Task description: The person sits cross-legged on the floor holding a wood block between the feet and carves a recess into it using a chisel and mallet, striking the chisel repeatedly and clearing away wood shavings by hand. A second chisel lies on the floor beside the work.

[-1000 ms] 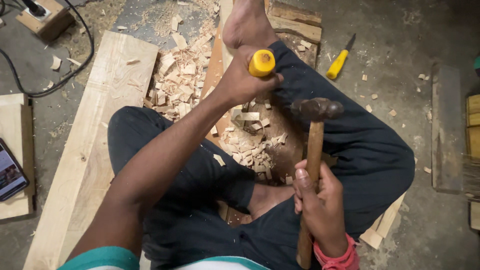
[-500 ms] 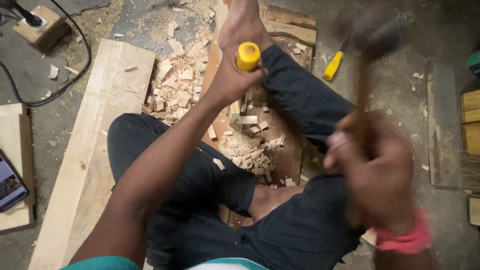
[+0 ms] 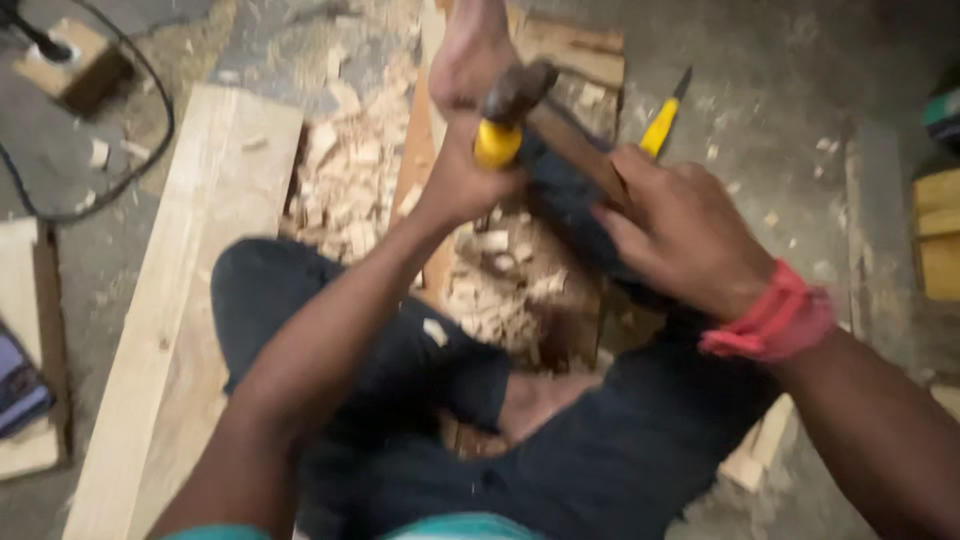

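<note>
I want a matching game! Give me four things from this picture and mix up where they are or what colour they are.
Things:
1. Hammer head
2. Wristband
3. Long pale plank
4. Spare chisel

Descriptions:
A. Lying on the floor by the person's left leg
B. Red, around the right wrist
C. Meeting the yellow chisel handle held in the left hand
D. Yellow-handled, lying on the floor beyond the right hand

Pairs: 1-C, 2-B, 3-A, 4-D

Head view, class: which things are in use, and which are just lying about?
In use: left hand, yellow-handled chisel, right hand, hammer, carved board.
Lying about: spare yellow tool, pale plank, black cable.
</note>
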